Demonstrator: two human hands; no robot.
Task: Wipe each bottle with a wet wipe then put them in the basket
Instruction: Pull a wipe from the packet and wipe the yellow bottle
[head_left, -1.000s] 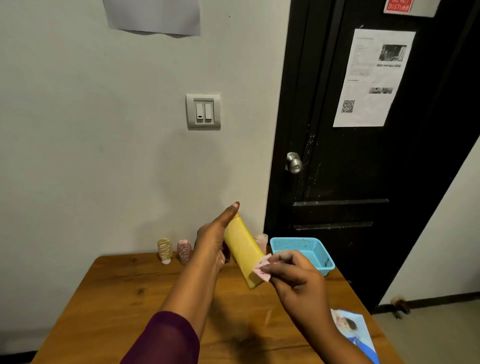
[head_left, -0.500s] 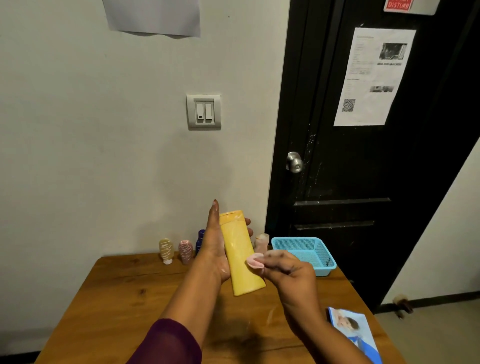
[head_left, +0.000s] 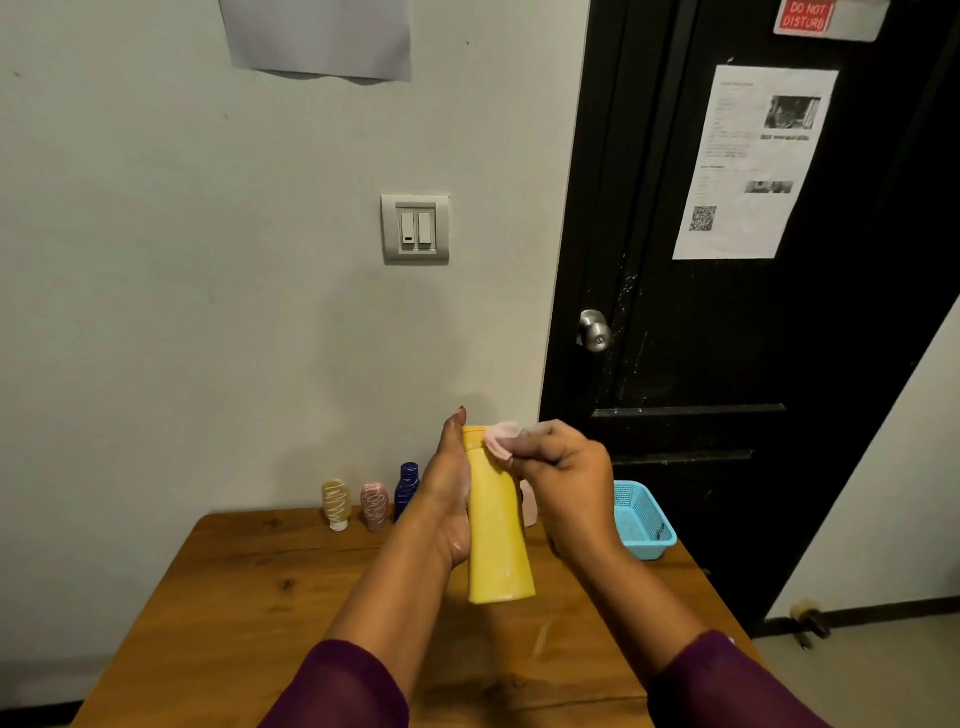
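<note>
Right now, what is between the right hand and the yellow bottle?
In the head view, a pink wet wipe, pinched by the right hand, presses against the top of the yellow bottle.

bottles (head_left: 374, 504) left of basket (head_left: 647, 525) (on table (head_left: 249, 597))

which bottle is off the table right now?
The yellow bottle, gripped by the left hand while the right hand rubs a pink wipe on its top. The others stand by the wall.

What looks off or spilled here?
Nothing stands out. The left hand holds the yellow bottle upright, the right hand presses the wipe at its top. The other bottles stand upright by the wall.
</note>
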